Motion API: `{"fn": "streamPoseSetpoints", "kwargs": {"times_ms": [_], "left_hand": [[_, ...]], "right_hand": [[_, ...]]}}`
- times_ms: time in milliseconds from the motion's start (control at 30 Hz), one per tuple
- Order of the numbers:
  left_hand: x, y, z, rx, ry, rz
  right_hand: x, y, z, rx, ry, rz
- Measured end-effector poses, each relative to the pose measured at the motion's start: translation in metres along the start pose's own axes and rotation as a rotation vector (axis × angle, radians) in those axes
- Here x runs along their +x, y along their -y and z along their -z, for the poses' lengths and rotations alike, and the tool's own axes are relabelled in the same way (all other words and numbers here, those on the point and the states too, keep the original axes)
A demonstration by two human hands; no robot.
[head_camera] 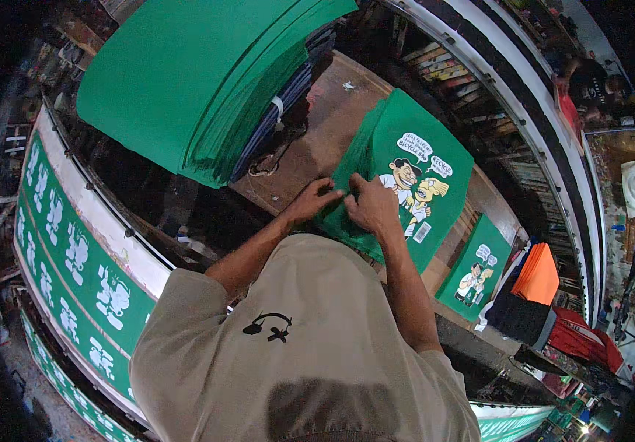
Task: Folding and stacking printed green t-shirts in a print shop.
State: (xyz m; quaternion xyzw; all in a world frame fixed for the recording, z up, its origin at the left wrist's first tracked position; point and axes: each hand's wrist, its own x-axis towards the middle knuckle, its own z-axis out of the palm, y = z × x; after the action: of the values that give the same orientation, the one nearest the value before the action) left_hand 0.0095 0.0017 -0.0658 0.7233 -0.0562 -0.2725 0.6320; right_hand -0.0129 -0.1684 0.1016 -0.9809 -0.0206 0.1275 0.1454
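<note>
A stack of green fabric panels [439, 149], its top one printed with two cartoon figures and speech bubbles, lies on a brown board in front of me. At the stack's near left edge is my left hand [315, 200], thumb and fingers bent close to the fabric; whether it pinches a layer cannot be told. My right hand [371, 203] rests on the same edge with its fingers curled, partly over the print. Its fingertips are hidden, so its hold is unclear. The two hands are nearly touching.
A tall pile of plain green fabric [207, 72] stands at upper left, above dark bundled cloth. A smaller printed green stack [475, 271] and folded orange fabric [537, 273] sit at right. Long printing tables curve along both sides, the left one bearing printed green panels [77, 248]. A person [591, 83] is far right.
</note>
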Motion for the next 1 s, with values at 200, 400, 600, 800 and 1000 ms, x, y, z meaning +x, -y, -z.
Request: {"fn": "streamPoseSetpoints", "kwargs": {"times_ms": [200,400,600,800,1000], "left_hand": [[-0.006,-0.023,0.004,0.099,0.134,-0.116],[-0.008,-0.028,0.004,0.149,0.065,-0.042],[-0.011,-0.039,0.003,0.204,0.095,0.021],[-0.004,-0.008,0.002,-0.198,0.06,-0.009],[-0.007,-0.027,0.003,0.018,0.114,-0.087]], "right_hand": [[-0.004,-0.004,-0.005,0.055,-0.044,-0.002],[-0.005,0.002,0.002,0.047,-0.01,-0.021],[-0.005,0.0,-0.001,-0.006,-0.022,-0.015],[0.001,-0.001,-0.005,0.013,-0.01,-0.002],[-0.005,-0.006,-0.007,0.084,-0.049,-0.024]]}}
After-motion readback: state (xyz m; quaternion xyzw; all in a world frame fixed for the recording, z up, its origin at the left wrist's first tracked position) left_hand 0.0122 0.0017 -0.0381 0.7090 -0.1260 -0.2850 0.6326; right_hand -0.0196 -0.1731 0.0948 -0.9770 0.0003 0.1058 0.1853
